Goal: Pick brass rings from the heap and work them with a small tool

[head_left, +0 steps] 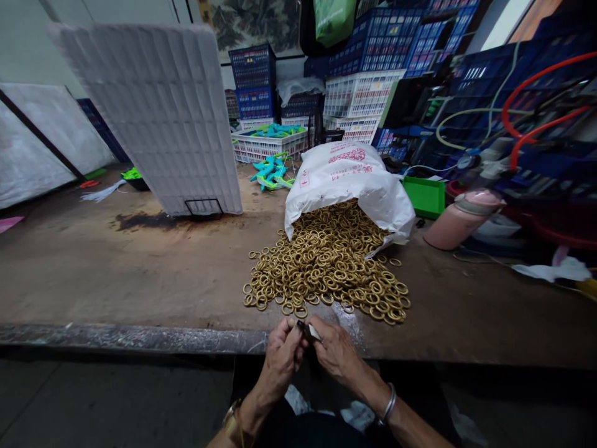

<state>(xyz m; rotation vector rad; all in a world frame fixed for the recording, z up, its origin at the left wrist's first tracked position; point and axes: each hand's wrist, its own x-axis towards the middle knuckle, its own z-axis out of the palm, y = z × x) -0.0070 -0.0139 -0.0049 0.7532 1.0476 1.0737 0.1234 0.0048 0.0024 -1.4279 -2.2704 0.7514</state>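
Observation:
At the table's front edge, my left hand [280, 350] and my right hand [339, 352] meet with their fingers closed. Between the fingertips shows a small dark object [302, 326], too small to name. A short pale piece [314, 333] sticks out at my right thumb and index finger; its kind is unclear. Just beyond both hands lies a heap of brass-coloured rings [321, 267]. The rings spill from the open mouth of a white woven sack [340, 168] lying on its side.
On the wooden table [140, 280] a pale ribbed panel [158, 118] stands upright at left. A pink bottle [459, 221] and a green tray [423, 196] are at right. Turquoise and green plastic pieces [270, 171] lie before a white crate [270, 147]; stacked crates stand behind.

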